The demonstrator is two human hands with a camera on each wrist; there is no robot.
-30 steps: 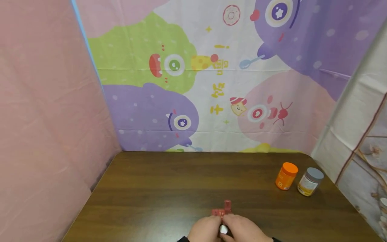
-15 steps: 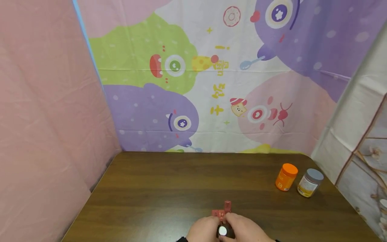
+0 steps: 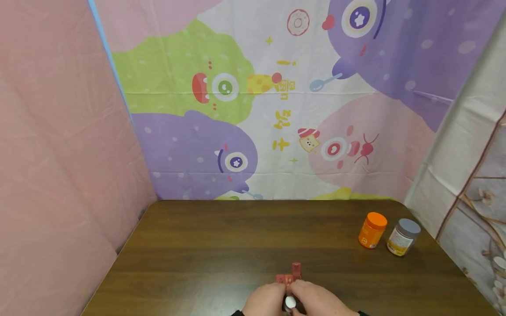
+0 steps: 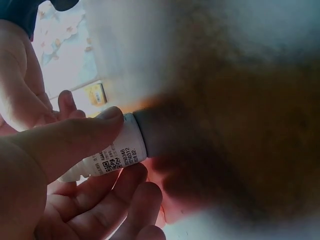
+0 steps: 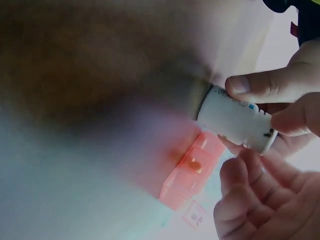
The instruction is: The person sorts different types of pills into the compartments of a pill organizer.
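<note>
A small white bottle [image 4: 131, 142] with printed text lies between the two hands, its notched end towards the person. In the left wrist view, my left hand [image 4: 55, 165] grips its body, thumb on top. My right hand [image 5: 270, 200] has its thumb and a fingertip at the notched end in the right wrist view. From the head, the bottle's white round end shows between my left hand and right hand. Just beyond them is a red pill box [image 3: 284, 278] with a raised lid [image 3: 296, 268]. In the right wrist view an orange pill [image 5: 194, 165] shows in the translucent pill box.
An orange jar [image 3: 372, 230] and a grey-lidded jar [image 3: 403, 237] stand at the table's right side. The brown wooden table [image 3: 205, 245] ends at a cartoon-print curtain [image 3: 237, 131]. A pink curtain [image 3: 59, 131] hangs on the left.
The bottle's white end has tilted between the hands, showing first narrow, then round, now slightly oval. Both hands stay nearly in place. The head view has shifted slightly.
</note>
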